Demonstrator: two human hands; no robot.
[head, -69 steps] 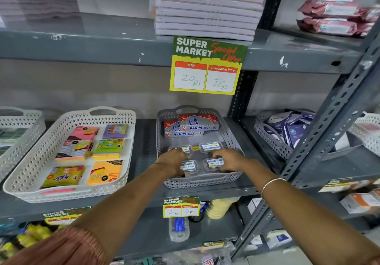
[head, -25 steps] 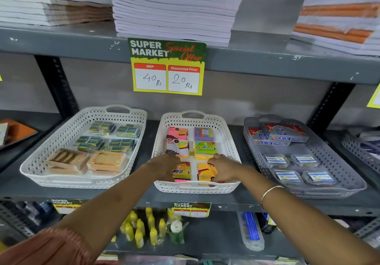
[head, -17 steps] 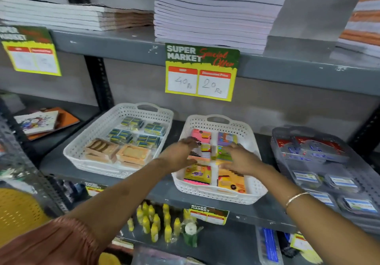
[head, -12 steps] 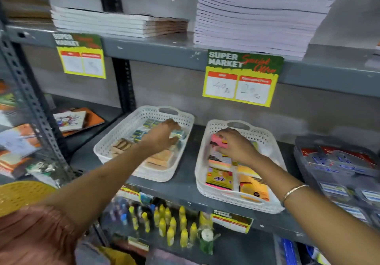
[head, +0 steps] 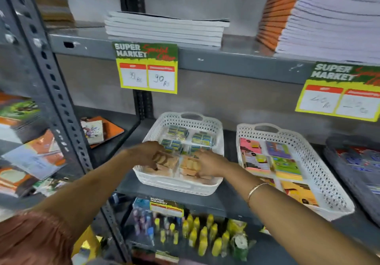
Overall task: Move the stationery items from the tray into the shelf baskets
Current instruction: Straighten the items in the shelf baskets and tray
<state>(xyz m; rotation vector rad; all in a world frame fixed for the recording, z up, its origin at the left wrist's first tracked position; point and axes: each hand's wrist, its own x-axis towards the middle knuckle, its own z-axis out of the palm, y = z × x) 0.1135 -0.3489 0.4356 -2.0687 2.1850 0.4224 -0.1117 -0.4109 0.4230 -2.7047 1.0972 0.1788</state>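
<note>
Both hands, left [head: 150, 154] and right [head: 207, 163], rest curled fingers on tan packs [head: 189, 165] at the basket's [head: 218, 133] front rim; grip unclear.

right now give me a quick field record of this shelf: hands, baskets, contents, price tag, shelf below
left hand: over the tan packs at the front of the left white basket
right hand: on the orange packs beside them
basket rear: small blue-and-yellow boxes
right white basket: colourful sticky-note packs
price tag above: 99 and 90
shelf below: yellow bottles
grip: blurred, cannot tell
</note>
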